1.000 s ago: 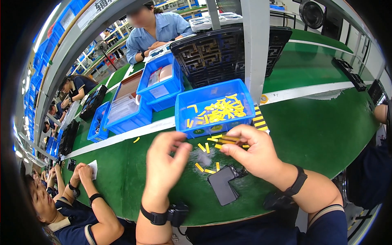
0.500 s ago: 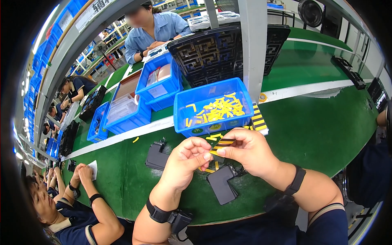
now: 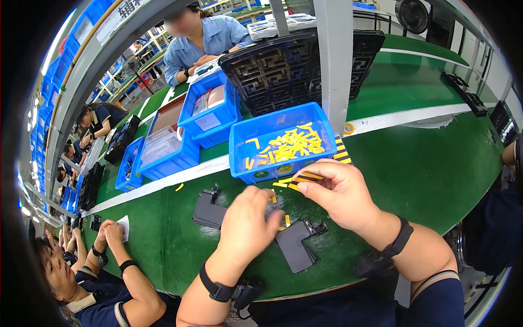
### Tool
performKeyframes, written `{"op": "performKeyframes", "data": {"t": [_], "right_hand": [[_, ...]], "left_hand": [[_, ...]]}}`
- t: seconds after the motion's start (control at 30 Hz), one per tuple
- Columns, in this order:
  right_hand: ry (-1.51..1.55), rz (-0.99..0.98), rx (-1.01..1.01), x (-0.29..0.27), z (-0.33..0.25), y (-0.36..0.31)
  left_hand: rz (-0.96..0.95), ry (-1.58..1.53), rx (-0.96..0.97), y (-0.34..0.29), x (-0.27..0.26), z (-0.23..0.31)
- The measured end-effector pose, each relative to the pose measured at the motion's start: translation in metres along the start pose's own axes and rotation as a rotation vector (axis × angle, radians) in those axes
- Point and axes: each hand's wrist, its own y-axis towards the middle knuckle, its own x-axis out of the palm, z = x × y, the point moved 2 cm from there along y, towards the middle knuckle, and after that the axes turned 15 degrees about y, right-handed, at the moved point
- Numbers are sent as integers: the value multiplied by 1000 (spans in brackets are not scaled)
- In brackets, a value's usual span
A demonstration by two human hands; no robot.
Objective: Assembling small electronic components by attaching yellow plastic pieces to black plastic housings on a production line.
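My right hand (image 3: pixel 346 193) pinches a black-and-yellow striped strip (image 3: pixel 310 176) between thumb and fingers, just in front of the blue bin (image 3: pixel 255 175). Lower and to the left, my left hand (image 3: pixel 248 223) is over the green table, slightly blurred, its thumb apart from the fingers. A small yellow piece (image 3: pixel 274 197) shows at its index fingertip; whether it touches the finger is unclear. Dark grey L-shaped parts lie in two stacks, one (image 3: pixel 297 248) in front of my hands and another (image 3: pixel 207 210) left of my left hand. Loose yellow strips (image 3: pixel 281 182) lie by the bin.
Many yellow pieces (image 3: pixel 294 144) fill part of the bin. More blue bins (image 3: pixel 210 111) stand to its left, and a black molded tray (image 3: pixel 272 71) leans behind it beside a grey post (image 3: pixel 336 65). A co-worker's hands (image 3: pixel 113 231) are at the left; another person sits across.
My hands have parted. The left moved down and left, off the striped strip; the right still holds the strip, slightly higher and to the right.
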Motion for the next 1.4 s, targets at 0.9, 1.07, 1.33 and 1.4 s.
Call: {"op": "performKeyframes", "data": {"t": [0.9,1.07,1.33,1.4], "right_hand": [[-484,-100,-515,12,-7,-11],[-736,-130,-697,18,-12,-13],[-744,-201,-535,12,-18,-6],[-753,-204,-538,11,-20,-6]], "left_hand": [[-117,-1279,-138,-16,3,16],[-110,-1274,-154,-17,7,15],[-64,-1175,-166,-20,6,18],[-28,-1294,-235,-17,2,17]]}}
